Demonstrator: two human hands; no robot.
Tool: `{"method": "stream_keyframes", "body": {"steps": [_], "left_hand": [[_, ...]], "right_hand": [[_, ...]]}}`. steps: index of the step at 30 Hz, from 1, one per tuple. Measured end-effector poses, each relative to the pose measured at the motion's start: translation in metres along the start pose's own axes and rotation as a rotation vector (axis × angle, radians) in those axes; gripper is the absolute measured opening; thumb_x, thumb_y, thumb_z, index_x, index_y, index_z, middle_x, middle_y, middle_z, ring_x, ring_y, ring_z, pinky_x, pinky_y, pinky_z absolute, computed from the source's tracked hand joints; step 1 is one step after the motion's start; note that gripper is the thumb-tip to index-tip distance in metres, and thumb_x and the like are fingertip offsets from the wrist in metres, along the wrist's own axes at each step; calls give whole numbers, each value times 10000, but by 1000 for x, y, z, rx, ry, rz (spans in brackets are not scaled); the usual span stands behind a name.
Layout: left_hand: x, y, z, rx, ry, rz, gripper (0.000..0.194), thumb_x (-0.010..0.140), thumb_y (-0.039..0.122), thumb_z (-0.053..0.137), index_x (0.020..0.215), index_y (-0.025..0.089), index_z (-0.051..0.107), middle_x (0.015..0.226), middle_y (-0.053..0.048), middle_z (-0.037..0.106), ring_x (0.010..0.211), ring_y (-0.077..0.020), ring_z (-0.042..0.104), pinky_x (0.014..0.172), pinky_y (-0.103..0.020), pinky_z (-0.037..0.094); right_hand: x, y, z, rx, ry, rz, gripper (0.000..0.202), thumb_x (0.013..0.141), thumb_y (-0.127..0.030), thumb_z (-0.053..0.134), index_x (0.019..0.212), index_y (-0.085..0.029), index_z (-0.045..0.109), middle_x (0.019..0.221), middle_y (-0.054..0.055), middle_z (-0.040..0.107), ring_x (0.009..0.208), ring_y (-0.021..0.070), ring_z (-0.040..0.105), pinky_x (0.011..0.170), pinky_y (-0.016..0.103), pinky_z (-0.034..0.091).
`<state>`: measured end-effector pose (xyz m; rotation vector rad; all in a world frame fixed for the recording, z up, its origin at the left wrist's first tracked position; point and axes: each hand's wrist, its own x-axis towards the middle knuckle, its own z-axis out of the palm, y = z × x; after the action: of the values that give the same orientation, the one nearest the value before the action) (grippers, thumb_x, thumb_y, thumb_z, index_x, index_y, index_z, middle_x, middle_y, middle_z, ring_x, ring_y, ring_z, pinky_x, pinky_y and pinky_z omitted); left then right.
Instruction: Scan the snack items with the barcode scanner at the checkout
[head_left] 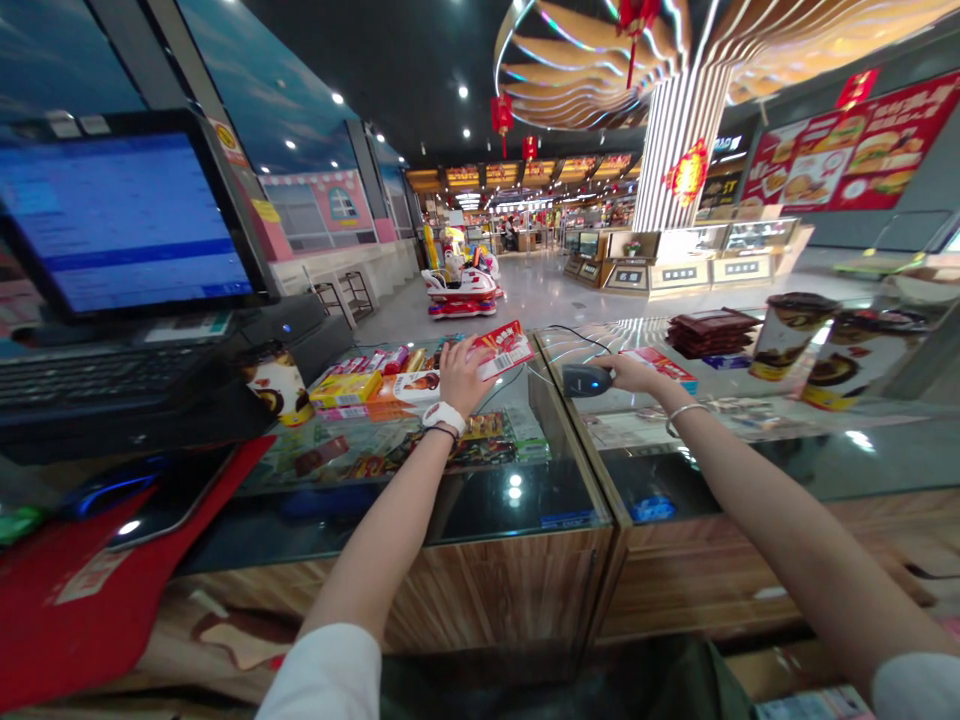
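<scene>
My left hand (463, 378) grips a red and white box (504, 350) above the glass counter, its barcode side showing. To the right, my right hand (628, 373) is closed round a dark barcode scanner (586, 380), whose blue light is lit and whose cable trails behind it. Another red box (660, 369) lies on the counter just beyond my right hand. Yellow boxes (346, 390) and an orange and white box (405, 390) lie left of my left hand, among other colourful packets.
At the left stand a monitor (127, 215), a keyboard (97, 370) and a patterned cup (276, 385). A phone (176, 500) lies on a red mat (90, 600). Dark red packets (709, 332) and two large cups (787, 338) stand at the right.
</scene>
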<state>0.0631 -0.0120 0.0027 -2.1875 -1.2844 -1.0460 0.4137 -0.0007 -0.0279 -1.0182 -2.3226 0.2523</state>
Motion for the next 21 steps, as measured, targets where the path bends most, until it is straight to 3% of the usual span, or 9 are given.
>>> {"method": "stream_keyframes", "body": {"steps": [7, 11, 15, 21], "left_hand": [[-2, -3, 4, -7, -11, 19, 424, 765, 351, 769, 1167, 256, 674, 1412, -90, 568, 1319, -288, 502, 1206, -506, 266], [-4, -1, 1, -14, -26, 29, 437, 762, 334, 778, 1179, 268, 665, 1419, -82, 563, 1327, -282, 498, 1207, -511, 261], [-4, 4, -7, -38, -30, 33, 458, 756, 334, 789, 1189, 259, 659, 1417, -81, 569, 1321, -273, 504, 1208, -500, 264], [-5, 6, -33, -59, -66, 96, 445, 774, 378, 772, 1188, 259, 658, 1421, -73, 566, 1316, -263, 509, 1215, -510, 245]], "right_hand": [[-4, 3, -6, -3, -49, 144, 624, 618, -8, 480, 1139, -239, 735, 1044, 11, 775, 904, 218, 726, 842, 355, 583], [0, -1, -3, -67, 160, 204, 579, 688, -29, 485, 1183, -229, 710, 1147, 44, 745, 1011, 238, 705, 928, 414, 560], [14, -27, 5, -129, 383, 68, 511, 819, -208, 586, 1329, -226, 601, 1354, 96, 626, 1286, 275, 556, 1118, 504, 417], [45, -82, 31, -225, 349, -43, 788, 789, -364, 730, 1491, -224, 402, 1539, 159, 406, 1412, 331, 407, 1149, 528, 365]]}}
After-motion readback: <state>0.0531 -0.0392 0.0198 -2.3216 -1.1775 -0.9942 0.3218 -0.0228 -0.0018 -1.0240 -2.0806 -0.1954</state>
